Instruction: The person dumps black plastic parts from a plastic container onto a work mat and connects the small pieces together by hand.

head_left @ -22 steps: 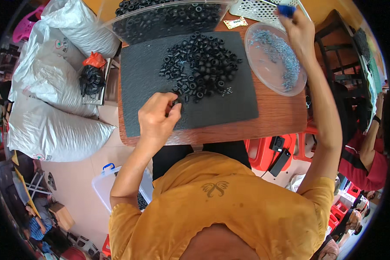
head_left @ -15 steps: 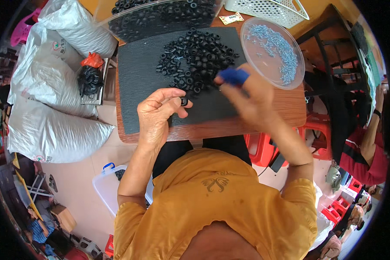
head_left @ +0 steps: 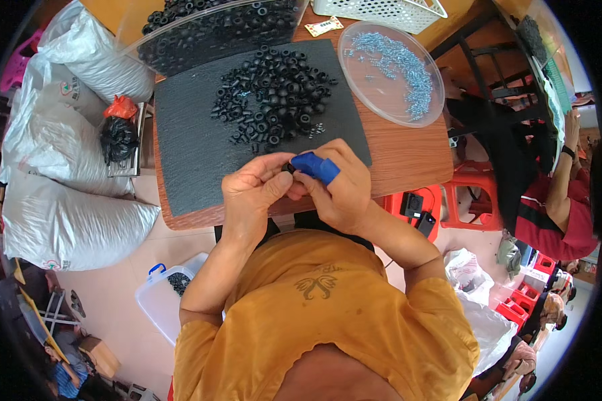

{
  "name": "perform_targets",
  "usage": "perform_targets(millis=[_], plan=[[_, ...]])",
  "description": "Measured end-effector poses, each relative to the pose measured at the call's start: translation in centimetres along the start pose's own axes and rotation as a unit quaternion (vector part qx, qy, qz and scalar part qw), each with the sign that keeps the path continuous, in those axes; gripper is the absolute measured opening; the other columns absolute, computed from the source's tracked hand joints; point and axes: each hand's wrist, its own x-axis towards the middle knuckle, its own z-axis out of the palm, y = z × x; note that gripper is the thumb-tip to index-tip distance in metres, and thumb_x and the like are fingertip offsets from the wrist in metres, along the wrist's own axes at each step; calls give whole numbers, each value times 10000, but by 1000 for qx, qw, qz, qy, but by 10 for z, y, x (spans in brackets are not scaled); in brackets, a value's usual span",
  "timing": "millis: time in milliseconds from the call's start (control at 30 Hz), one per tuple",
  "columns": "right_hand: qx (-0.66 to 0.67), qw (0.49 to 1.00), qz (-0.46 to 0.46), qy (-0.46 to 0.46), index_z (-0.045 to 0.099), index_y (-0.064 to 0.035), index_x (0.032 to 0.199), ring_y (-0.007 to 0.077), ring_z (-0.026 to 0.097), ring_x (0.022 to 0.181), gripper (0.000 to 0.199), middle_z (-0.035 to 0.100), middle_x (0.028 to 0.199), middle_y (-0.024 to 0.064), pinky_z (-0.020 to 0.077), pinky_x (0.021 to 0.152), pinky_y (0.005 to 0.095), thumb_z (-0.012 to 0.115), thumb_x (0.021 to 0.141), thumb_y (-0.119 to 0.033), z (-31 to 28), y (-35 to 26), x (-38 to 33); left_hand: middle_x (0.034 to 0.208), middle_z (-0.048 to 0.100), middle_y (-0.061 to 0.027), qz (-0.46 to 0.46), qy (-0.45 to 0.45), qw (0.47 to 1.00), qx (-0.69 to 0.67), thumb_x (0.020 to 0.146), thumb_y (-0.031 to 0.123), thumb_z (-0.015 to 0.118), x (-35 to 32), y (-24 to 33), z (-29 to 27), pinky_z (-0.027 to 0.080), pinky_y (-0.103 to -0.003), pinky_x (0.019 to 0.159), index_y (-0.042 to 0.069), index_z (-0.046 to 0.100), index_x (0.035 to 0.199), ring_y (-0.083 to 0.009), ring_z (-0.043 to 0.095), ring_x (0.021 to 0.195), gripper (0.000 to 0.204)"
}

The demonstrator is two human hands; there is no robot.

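I see my left hand (head_left: 253,194) and right hand (head_left: 338,190), its forefinger in a blue cover, pinching one small black rubber ring (head_left: 288,168) between them over the dark grey mat (head_left: 187,144). Beyond lies the pile of black rings (head_left: 271,97), then the clear plastic dish of small blue-grey screws (head_left: 391,70).
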Motion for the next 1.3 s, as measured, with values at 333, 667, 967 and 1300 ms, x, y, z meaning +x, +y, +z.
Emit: perform_targets(millis=[333,667,967,1300], plan=[[-94,980,173,-6,622,-12,906,265,565,706,201,597,783,115,456,611,334,696,720,11,-21,29,-7,885,675,-138,-22,-19,997,66,864,25,606,-2,-12,-11,528,-232,645,-43,611,1060,-133,636,693,207],[-118,984,119,-55,519,-15,807,361,501,770,260,526,771,143,404,633,436,702,627,23,-2,65,-10,862,674,-166,-14,-1,997,78,876,59,603,3,-13,-17,501,-237,545,-48,613,1042,-161,640,635,199],[-103,977,166,-84,531,-19,813,348,510,753,259,553,777,128,407,623,428,726,643,-3,-16,60,-15,858,671,-171,-13,-3,997,73,879,41,588,5,-14,-18,500,-235,534,-57,604,1055,-161,637,631,202],[-87,986,124,-75,606,-10,911,318,556,811,249,602,844,131,448,689,366,674,685,67,-20,61,-5,846,669,-169,-9,-2,997,73,877,44,594,5,-14,-18,495,-231,515,-62,604,1051,-161,634,622,204]])
